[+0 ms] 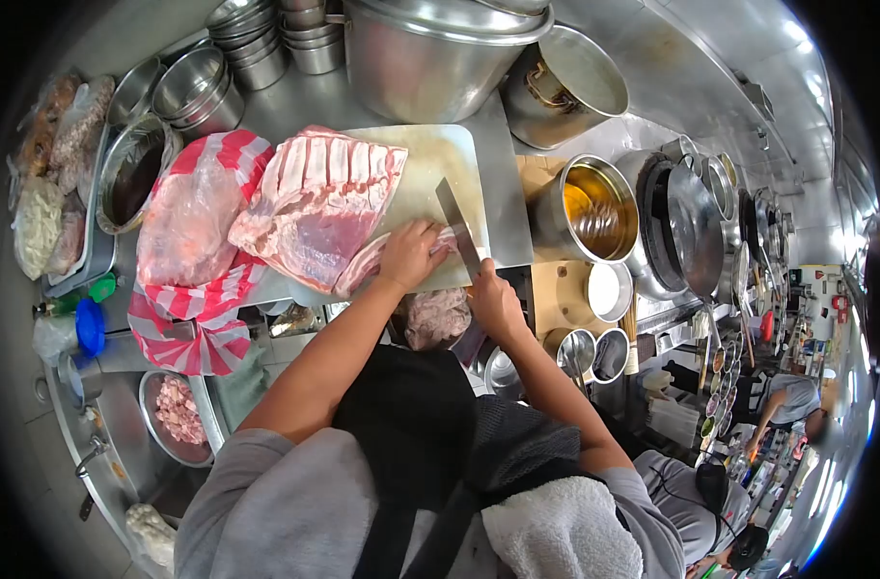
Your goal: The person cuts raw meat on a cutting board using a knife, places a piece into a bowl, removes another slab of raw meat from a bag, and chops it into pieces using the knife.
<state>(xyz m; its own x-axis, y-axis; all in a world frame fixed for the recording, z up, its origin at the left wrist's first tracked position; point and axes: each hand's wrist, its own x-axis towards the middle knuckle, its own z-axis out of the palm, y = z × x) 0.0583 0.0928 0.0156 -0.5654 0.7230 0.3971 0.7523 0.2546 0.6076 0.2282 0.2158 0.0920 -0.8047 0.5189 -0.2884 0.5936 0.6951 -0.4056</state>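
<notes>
Curling the fingers of the left hand [413, 255] over a strip of pink, fatty meat [359, 272], gripping it against a pale cutting board [444, 152]. Closing the right hand [496, 301] around the handle of a knife [457, 220], pointing its blade forward and slightly leftward, just beside the left fingertips at the strip's end. Facing a broad slab of ribs [316, 198] on the same board, ahead and to the left of the left hand, and a red-and-white striped bag [201, 207] further left. Having a greyish-pink lump of meat [435, 320] between the forearms, nearer the body, plus a metal pot of amber liquid [602, 207] ahead and to the right of the right hand.
</notes>
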